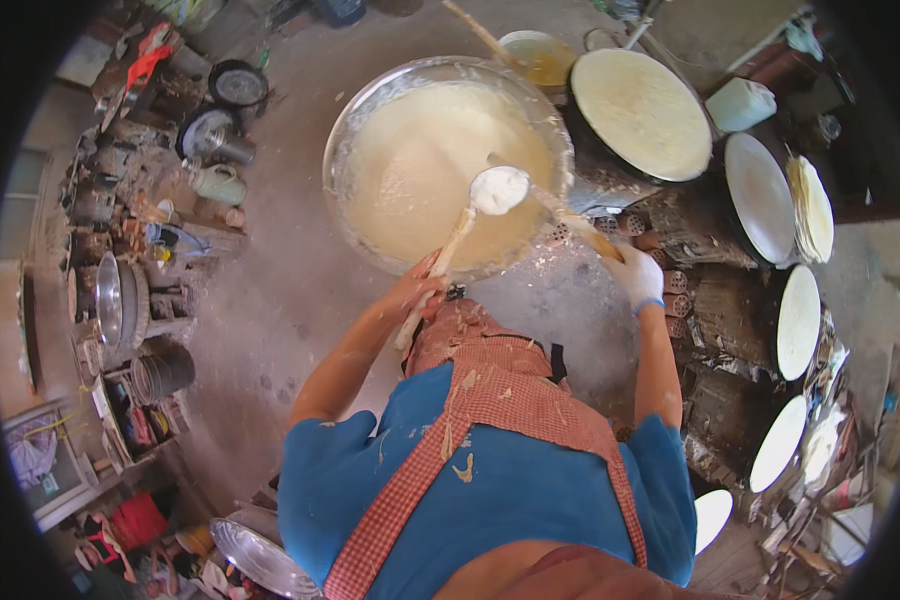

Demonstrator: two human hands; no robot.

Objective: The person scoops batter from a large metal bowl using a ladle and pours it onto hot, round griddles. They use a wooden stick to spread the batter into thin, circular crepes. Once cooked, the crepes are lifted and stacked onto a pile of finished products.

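Note:
Bare, my left hand [420,285] grips the pale wooden handle of a ladle [499,190]. White batter or paste fills the ladle's bowl, which is over the right part of a large metal basin [335,161]. Pale, creamy batter [420,180] spreads across the basin's inside. My right hand [636,276], in a white glove with a blue cuff, holds a wooden-handled tool [598,240] beside the basin. That tool slants up and left over the basin's rim; its far end is behind the ladle's bowl, so its shape cannot be told.
On my right stand several round griddles: one [641,112] bears a thin pale sheet, another [759,199] looks grey. A stack of thin round sheets [814,210] lies beyond. Perforated coal briquettes [675,304] line the floor. A stick crosses a yellowish basin [536,56]. Cluttered shelving [150,300] runs along the left.

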